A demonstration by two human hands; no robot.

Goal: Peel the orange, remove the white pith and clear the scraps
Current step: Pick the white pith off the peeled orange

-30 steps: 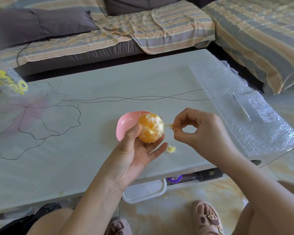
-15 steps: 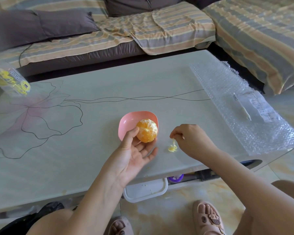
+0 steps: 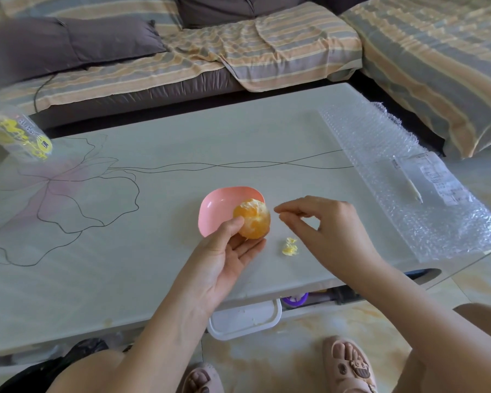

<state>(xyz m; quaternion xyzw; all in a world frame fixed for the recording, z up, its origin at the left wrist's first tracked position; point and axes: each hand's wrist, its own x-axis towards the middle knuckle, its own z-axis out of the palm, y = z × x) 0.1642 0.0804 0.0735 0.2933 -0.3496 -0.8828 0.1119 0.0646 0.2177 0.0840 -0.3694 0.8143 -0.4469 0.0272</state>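
Observation:
My left hand (image 3: 224, 259) holds the peeled orange (image 3: 253, 219) between thumb and fingers, just above the near right edge of the pink bowl (image 3: 216, 205). White pith still streaks the top of the orange. My right hand (image 3: 323, 225) hovers just right of the fruit, its index fingertip and thumb reaching toward it with a small gap between them and nothing visible in them. A small pile of yellowish pith scraps (image 3: 289, 248) lies on the table (image 3: 125, 251) below that hand.
A sheet of bubble wrap (image 3: 403, 177) with a paper label covers the table's right end. A clear plastic bag with yellow print (image 3: 17, 134) sits at the far left. A white tray (image 3: 244, 319) sticks out under the table's near edge. Sofas stand behind and to the right.
My right hand pulled a strand off the orange, dropped it on the scrap pile, and has risen back beside the fruit. My left hand turned the orange slightly.

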